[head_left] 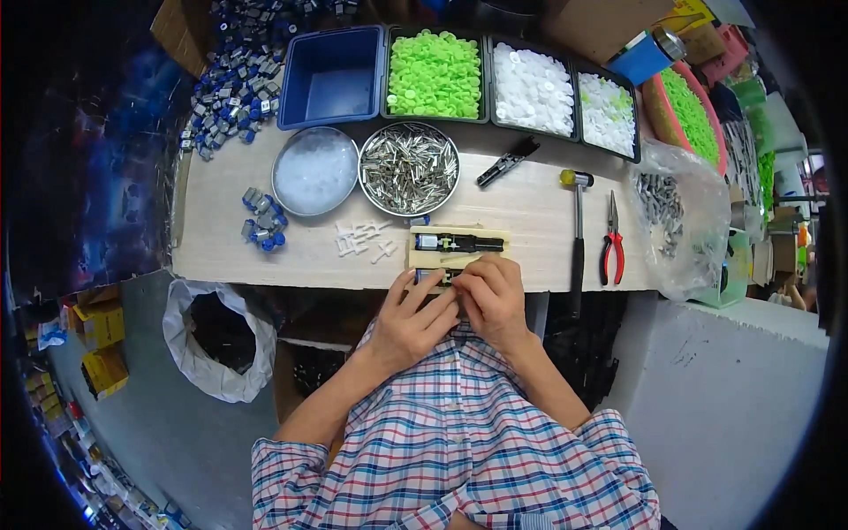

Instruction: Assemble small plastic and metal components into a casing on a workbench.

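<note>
Assembly station, seen from above the seated person. Landmark: the pale wooden jig block (458, 247) near the front edge of the worktop (530, 212), carrying a small black-and-blue assembly laid lengthwise in its groove. Just in front of the jig block, both hands meet at the edge: left hand (413, 320) and right hand (491, 299), fingers curled close together and pinching a small blue-and-grey part (431, 276) between them; the grip is tight, but exactly how the part sits under the fingertips cannot be told. Left of the jig block: a scatter of small white plastic pieces (360, 238); farther left, a cluster of blue-capped parts (262, 221). Behind the jig block: a round metal dish of silver pins (409, 168), beside it a round dish of clear pieces (314, 171). Farther behind: an empty blue tray (332, 78), a tray of green caps (435, 74), a tray of white caps (533, 88). Right of the jig block: a small hammer (577, 221), red-handled pliers (612, 243), a clear bag of metal parts (676, 212). Step judged in hand: fitting or pressing together a small component by hand, in front of the jig. The next move would likely call for a steady pinch and careful lining-up of the part with the groove of the jig block.
</note>
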Demonstrator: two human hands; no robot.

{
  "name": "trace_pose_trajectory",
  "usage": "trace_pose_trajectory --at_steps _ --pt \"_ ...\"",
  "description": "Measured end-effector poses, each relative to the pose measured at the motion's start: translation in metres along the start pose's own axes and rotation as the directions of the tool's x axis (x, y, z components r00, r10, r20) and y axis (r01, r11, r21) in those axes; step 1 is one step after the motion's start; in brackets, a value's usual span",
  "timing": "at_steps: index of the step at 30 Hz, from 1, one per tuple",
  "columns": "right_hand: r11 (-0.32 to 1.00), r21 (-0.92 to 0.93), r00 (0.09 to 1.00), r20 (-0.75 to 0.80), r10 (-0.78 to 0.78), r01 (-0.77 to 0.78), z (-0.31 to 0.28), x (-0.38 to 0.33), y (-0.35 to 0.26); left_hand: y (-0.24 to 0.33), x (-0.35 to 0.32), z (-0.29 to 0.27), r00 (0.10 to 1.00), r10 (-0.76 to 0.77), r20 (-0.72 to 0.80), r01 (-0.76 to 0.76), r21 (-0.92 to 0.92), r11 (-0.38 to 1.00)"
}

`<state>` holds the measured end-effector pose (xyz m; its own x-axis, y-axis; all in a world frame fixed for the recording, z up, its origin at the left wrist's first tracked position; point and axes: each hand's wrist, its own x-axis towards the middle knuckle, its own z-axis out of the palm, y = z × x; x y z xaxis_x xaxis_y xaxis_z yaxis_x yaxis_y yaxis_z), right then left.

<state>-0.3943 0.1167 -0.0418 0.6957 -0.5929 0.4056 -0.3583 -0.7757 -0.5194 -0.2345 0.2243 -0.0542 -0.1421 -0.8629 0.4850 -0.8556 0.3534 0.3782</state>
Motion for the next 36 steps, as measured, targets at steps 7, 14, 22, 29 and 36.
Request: trace_pose_trajectory --at_steps 7,14,22,29,36 --pt "0.999 0.038 0.994 0.104 -0.04 0.037 -0.015 0.009 0.001 0.007 -0.009 0.004 0.997 -0.018 0.08 0.011 0.082 0.997" --pt "0.984 -0.122 0.958 -0.274 0.089 -0.126 -0.06 0.046 0.088 -0.016 0.006 0.0 0.995 0.102 0.006 -0.102 -0.018 0.995" --pt "0.814 -0.459 0.893 -0.423 0.153 -0.357 -0.107 0.12 0.232 -0.082 0.097 0.01 0.916 -0.34 -0.211 0.355 0.038 0.934" --pt "0.664 -0.647 0.925 -0.3 0.232 -0.376 -0.108 0.139 0.252 -0.093 0.102 0.02 0.903 -0.367 -0.225 0.369 -0.033 0.929" --pt "0.792 -0.574 0.92 -0.391 -0.04 -0.209 -0.105 0.133 0.212 -0.096 0.099 0.016 0.887 -0.375 -0.27 0.34 -0.166 0.926"
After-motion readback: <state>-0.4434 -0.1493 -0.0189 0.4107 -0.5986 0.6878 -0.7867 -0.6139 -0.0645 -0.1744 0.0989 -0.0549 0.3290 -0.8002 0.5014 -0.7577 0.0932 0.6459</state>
